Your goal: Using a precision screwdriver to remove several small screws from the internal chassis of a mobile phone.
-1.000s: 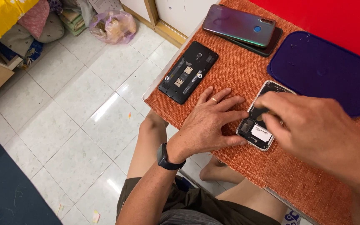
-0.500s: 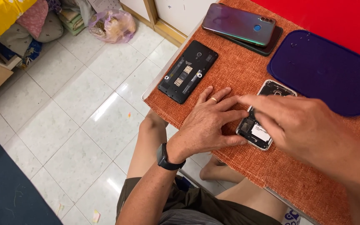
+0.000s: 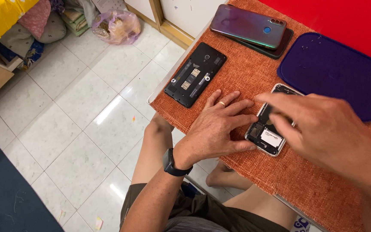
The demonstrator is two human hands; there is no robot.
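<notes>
I see the opened phone [image 3: 268,136] at centre right on the orange mat [image 3: 245,77]. My left hand [image 3: 218,129] lies flat beside it (fingers spread, gripping nothing); my right hand [image 3: 323,129] hovers over it, grip unclear.

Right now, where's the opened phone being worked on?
In the head view, the opened phone lies on the orange mat, between the left hand and right hand, just below the purple lid.
</notes>
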